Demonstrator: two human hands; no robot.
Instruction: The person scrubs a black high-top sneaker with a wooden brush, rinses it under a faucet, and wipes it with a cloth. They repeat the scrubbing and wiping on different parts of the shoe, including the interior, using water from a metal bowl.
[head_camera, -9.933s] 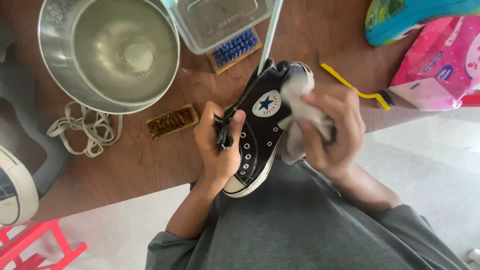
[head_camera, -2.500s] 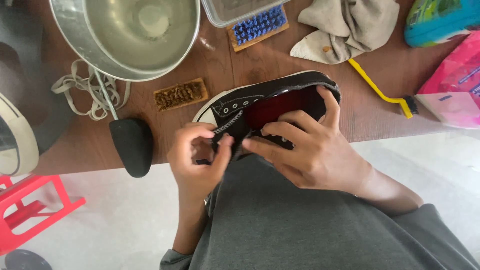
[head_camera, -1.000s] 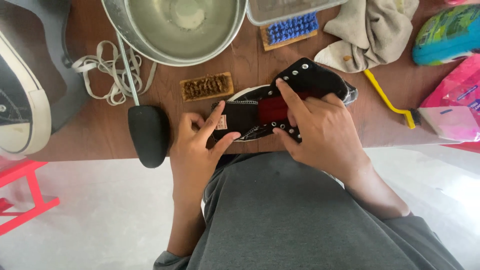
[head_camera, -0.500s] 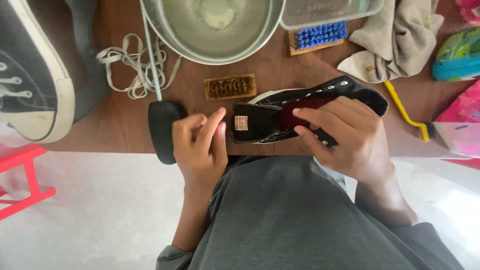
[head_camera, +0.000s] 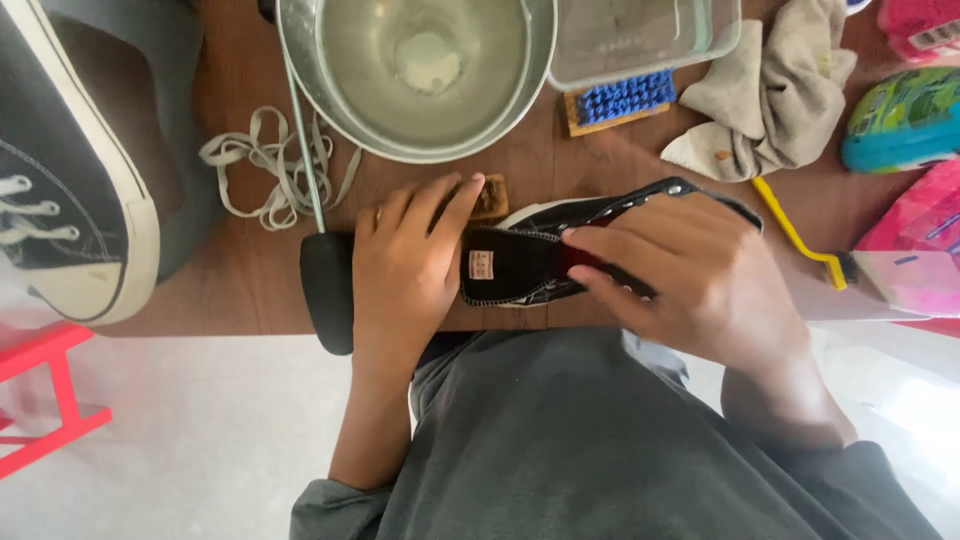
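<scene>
A big black shoe with a white sole sits far left of the metal bowl. White laces lie just left of the bowl. Below the bowl, the left hand lies flat on the brown counter, fingers spread open and holding nothing, tips touching a small brown brush. Below and right of the bowl, the right hand grips a black sneaker lying on the counter, fingers curled around it. A grey cloth lies right of the bowl.
</scene>
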